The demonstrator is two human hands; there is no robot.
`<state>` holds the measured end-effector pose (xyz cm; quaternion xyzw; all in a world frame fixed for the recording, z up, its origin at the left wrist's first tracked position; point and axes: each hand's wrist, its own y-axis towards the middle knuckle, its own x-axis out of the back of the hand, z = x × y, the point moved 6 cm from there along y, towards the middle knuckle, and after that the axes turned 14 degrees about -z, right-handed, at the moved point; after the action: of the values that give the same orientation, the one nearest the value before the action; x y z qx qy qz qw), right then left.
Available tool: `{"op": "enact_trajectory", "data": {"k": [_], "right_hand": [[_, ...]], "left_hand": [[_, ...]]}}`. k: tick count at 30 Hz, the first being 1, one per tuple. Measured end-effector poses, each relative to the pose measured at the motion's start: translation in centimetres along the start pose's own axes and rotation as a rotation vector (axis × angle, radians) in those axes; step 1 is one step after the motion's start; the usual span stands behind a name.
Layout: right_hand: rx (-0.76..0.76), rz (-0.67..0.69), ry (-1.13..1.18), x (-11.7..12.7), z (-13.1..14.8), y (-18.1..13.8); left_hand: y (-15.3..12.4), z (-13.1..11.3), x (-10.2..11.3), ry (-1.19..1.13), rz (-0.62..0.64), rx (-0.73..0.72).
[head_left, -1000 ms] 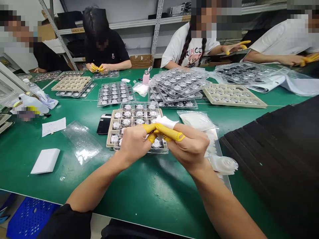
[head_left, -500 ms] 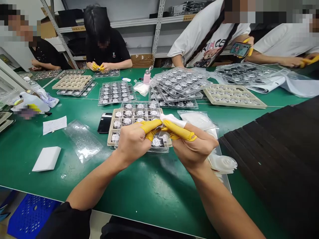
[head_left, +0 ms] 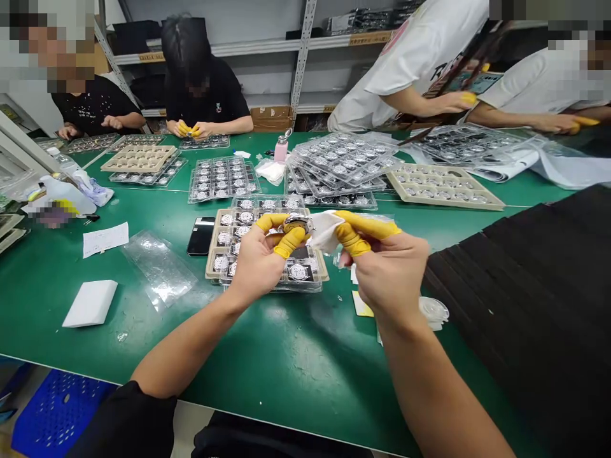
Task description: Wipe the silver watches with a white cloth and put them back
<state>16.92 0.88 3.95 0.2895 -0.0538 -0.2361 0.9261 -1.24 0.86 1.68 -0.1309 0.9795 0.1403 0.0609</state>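
Observation:
Between the yellow-covered thumb and finger of my left hand (head_left: 260,257) is a round metal watch case (head_left: 298,224), held above the trays. My right hand (head_left: 389,264), also in yellow finger covers, pinches a white cloth (head_left: 325,230) whose left end reaches the edge of the watch case. Below both hands, a clear plastic tray (head_left: 305,286) with round watch parts in its cells lies on a beige tray (head_left: 210,270). My left hand hides part of these trays.
A phone (head_left: 200,236), a clear plastic sheet (head_left: 160,267) and a white block (head_left: 90,304) lie to the left. Stacked trays (head_left: 344,156) and a pink bottle (head_left: 281,149) stand farther back. Black boards (head_left: 525,305) fill the right side. Several co-workers sit or stand across the table.
My hands have moved apart, with the right going rightward and drawing the cloth out. The watch case now shows in my left hand. A co-worker at the back right has leaned over.

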Motion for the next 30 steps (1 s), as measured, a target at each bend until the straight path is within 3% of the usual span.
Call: {"op": "enact_trajectory", "data": {"k": [4, 10, 12, 14, 16, 18, 21, 23, 25, 30], "right_hand": [[-0.044, 0.069, 0.013, -1.2, 0.0, -1.0], [0.096, 0.043, 0.035, -1.4, 0.4, -1.4], [0.191, 0.079, -0.020, -1.4, 0.4, -1.3], [0.348, 0.103, -0.190, -1.4, 0.5, -1.3], [0.483, 0.085, -0.386, -1.2, 0.5, -1.3], [0.506, 0.042, -0.455, -0.9, 0.4, -1.1], [0.302, -0.052, -0.250, 0.0, -0.4, 0.1], [0.112, -0.080, -0.046, 0.3, -1.2, 0.8], [-0.042, -0.059, 0.104, 0.0, -2.0, 1.1], [-0.328, 0.023, 0.288, -2.0, -3.0, -0.7]], "left_hand": [[-0.3, -0.5, -0.2, 0.069, 0.072, -0.120], [-2.1, -3.9, 0.7, 0.509, -0.029, -0.722], [-2.8, -4.5, 0.8, 0.559, -0.056, -0.810], [-2.9, -4.4, 0.7, 0.587, -0.071, -0.800], [-2.4, -3.8, 0.6, 0.562, -0.066, -0.682], [-1.3, -2.5, 0.7, 0.428, -0.035, -0.418], [0.3, -0.2, 0.9, 0.113, -0.005, 0.112], [0.8, 0.4, 1.1, -0.041, -0.027, 0.359], [0.9, 0.1, 1.4, -0.120, -0.059, 0.474], [0.5, -0.7, 1.5, -0.166, -0.093, 0.528]]}}
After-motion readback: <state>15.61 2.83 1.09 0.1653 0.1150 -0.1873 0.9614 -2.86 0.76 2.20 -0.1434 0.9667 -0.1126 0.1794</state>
